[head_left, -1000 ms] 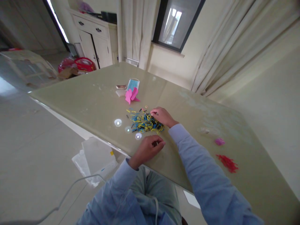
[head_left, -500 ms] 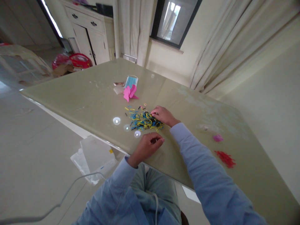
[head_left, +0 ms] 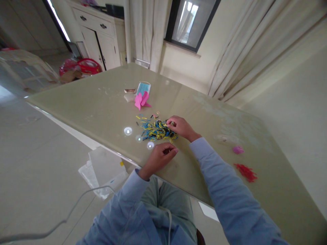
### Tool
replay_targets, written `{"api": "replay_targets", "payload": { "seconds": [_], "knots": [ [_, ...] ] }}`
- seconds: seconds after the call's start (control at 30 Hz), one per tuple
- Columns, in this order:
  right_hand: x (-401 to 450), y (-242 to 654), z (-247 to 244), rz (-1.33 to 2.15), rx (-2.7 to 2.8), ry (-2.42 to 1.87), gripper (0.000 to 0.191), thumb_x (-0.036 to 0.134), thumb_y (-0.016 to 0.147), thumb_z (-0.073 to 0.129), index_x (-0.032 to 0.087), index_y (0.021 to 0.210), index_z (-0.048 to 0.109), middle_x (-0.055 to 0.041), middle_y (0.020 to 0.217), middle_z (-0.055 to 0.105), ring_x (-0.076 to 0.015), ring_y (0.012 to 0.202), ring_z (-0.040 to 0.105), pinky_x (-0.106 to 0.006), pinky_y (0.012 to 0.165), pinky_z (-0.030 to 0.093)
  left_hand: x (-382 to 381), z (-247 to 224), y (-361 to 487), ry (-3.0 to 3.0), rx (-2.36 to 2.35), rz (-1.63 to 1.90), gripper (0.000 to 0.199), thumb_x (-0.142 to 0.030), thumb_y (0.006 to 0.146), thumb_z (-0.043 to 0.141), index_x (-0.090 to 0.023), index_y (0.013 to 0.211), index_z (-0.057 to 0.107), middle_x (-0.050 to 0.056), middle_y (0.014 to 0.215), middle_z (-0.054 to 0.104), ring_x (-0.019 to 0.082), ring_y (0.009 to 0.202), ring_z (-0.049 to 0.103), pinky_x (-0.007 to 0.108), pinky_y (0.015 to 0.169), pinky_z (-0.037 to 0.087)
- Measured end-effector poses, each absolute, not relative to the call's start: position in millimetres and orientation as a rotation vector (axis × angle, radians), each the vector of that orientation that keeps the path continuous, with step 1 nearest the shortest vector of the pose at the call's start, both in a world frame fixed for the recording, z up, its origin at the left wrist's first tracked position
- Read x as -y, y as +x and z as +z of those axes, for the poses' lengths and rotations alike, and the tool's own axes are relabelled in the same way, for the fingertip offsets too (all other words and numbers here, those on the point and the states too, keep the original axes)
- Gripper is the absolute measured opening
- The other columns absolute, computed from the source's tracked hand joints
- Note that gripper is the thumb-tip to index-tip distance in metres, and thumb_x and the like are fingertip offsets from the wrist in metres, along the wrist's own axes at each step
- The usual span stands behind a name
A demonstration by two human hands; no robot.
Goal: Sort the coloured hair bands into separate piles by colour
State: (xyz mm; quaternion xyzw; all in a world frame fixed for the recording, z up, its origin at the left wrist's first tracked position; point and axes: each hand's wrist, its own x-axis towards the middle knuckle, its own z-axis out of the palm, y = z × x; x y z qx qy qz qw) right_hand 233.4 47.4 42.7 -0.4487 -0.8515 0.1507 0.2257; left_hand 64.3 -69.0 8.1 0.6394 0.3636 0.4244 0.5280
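A loose pile of small blue, yellow and black bands (head_left: 156, 131) lies on the table near its front edge. They look like little elastic loops. At the pile's right side is my right hand (head_left: 181, 126), thumb and forefinger pinched together among the bands. What sits between those fingertips is too small to make out. My left hand (head_left: 158, 157) rests just in front of the pile, fingers curled in toward the thumb. Whatever it may hold is hidden inside the curl.
Beyond the pile are a pink folded paper piece (head_left: 142, 100), a blue face mask (head_left: 143, 87) and a small brown-and-white item (head_left: 129, 91). On the right lie red strips (head_left: 245, 172), a pink bundle (head_left: 238, 149) and a clear plastic bag (head_left: 226, 138).
My right hand has shifted slightly to the right at the pile's edge, its fingers still pinched. My left hand has hardly moved.
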Motion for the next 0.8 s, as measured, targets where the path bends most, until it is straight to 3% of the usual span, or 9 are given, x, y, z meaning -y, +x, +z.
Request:
{"api": "replay_targets", "payload": {
  "seconds": [0.33, 0.57, 0.8],
  "knots": [
    [-47.8, 240.4, 48.2, 0.431, 2.535, -1.256, 0.012, 0.024, 0.090, 0.063, 0.016, 0.087, 0.072, -0.0052, 0.088, 0.070, -0.0177, 0.082, 0.060, -0.026, 0.077, 0.041, 69.3, 9.8, 62.7, 1.567, -0.897, 1.016, 0.030, -0.041, 0.088, 0.061, -0.016, 0.073, 0.065, 0.000, 0.064, 0.060, 0.012, 0.058, 0.048, 0.025, 0.056, 0.035],
    [-49.2, 240.5, 46.9, 0.397, 2.546, -1.303, 0.021, 0.024, 0.090, 0.063, 0.013, 0.104, 0.074, -0.0084, 0.098, 0.071, -0.0181, 0.082, 0.060, -0.027, 0.077, 0.043, 68.6, 6.7, 63.3, 1.553, -0.877, 1.019, 0.029, -0.040, 0.088, 0.061, -0.016, 0.073, 0.064, 0.000, 0.064, 0.059, 0.012, 0.058, 0.047, 0.025, 0.056, 0.035],
    [-51.6, 236.3, 46.6, 0.318, 2.685, -1.312, 0.017, 0.021, 0.092, 0.059, 0.015, 0.089, 0.075, -0.0086, 0.090, 0.069, -0.0211, 0.093, 0.059, -0.029, 0.084, 0.043, 69.3, 10.0, 63.4, 1.543, -0.870, 1.020, 0.028, -0.039, 0.088, 0.060, -0.015, 0.074, 0.064, 0.000, 0.064, 0.059, 0.011, 0.058, 0.047, 0.025, 0.056, 0.034]
  ]
}}
